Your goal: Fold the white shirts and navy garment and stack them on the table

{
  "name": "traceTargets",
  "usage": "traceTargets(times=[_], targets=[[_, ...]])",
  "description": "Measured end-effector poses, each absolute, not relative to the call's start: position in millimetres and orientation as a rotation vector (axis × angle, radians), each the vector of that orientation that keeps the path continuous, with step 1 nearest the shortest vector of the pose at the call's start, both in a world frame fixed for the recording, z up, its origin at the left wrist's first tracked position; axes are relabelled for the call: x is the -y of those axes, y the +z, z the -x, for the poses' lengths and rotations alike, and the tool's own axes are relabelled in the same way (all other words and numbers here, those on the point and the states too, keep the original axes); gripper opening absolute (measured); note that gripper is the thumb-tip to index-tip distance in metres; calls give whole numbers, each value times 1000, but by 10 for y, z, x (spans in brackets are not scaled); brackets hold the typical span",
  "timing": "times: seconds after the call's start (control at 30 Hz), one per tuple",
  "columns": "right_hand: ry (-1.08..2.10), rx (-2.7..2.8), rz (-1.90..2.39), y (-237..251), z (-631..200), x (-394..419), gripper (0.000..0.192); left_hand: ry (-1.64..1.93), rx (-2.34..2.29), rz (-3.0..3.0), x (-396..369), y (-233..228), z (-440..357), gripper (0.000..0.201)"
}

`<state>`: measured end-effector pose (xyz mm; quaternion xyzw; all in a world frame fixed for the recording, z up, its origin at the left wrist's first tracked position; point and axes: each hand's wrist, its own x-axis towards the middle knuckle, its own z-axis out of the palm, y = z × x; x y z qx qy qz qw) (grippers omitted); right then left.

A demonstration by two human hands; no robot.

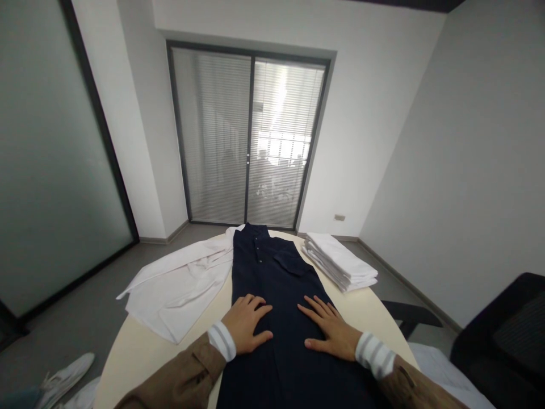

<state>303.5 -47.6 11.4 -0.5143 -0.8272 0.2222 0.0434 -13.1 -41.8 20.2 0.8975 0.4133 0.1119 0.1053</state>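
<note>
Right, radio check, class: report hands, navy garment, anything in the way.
Left hand and right hand open on navy garment. It lies spread lengthwise. White garment to its left, folded white stack to its right.

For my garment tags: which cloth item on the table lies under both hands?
The navy garment in the middle; the loose white cloth left of it and folded white stack right of it are untouched.
</note>
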Motion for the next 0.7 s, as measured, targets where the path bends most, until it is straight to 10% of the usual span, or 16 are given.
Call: traceTargets(times=[0.3,0.53,0.7], targets=[[190,2199,1873,95,-3115,-21,60,170,-1210,-2602,400,103,203,94],[218,2031,1921,-18,-3204,-452,62,344,-1229,-2660,407,303,143,56],[239,1835,2060,-8,-3150,-674,56,323,-1467,-2583,292,36,112,72]])
